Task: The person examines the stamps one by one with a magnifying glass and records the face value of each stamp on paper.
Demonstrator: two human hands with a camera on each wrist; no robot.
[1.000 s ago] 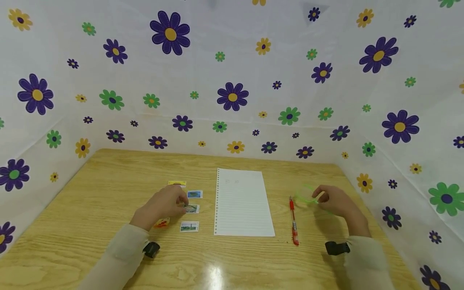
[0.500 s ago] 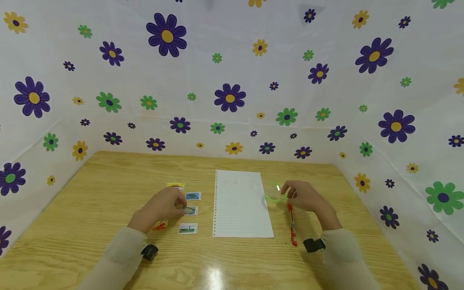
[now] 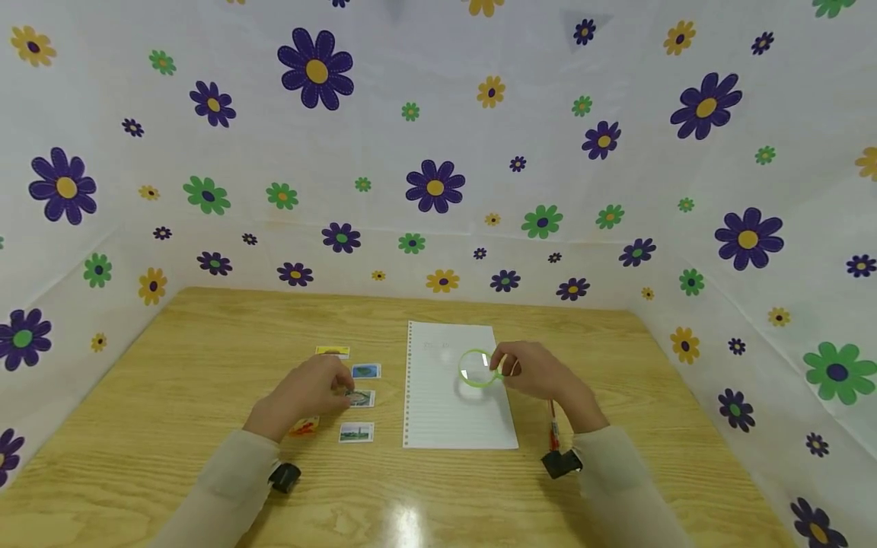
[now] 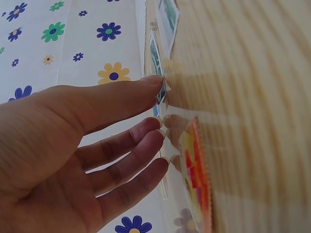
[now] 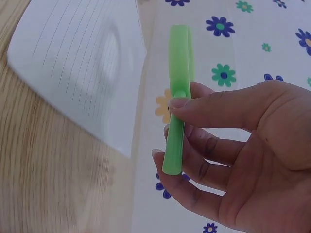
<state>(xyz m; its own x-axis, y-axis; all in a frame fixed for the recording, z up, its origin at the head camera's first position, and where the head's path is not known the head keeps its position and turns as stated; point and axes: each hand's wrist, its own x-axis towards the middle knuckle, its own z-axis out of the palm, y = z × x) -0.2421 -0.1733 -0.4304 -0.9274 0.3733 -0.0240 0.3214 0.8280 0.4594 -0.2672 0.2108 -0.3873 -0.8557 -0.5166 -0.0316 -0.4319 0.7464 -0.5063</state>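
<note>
My right hand pinches the short handle of a green-rimmed magnifying glass, its lens over the upper right part of a lined sheet of paper. Seen from the right wrist, the magnifying glass is edge-on, with the thumb on its handle and the other fingers behind. My left hand rests low on the table, fingers loosely bent and spread. Its thumb tip touches the near edge of a green picture stamp; the other fingertips meet the tabletop. An orange-red stamp lies beside those fingers.
A yellow stamp, a blue stamp and a stamp with a tower lie left of the paper. Partly hidden by the right arm is a red pen. A flowered cloth walls the table's back and sides.
My right hand has carried the magnifying glass leftward, from right of the pen to over the paper. The left hand has stayed by the stamps.
</note>
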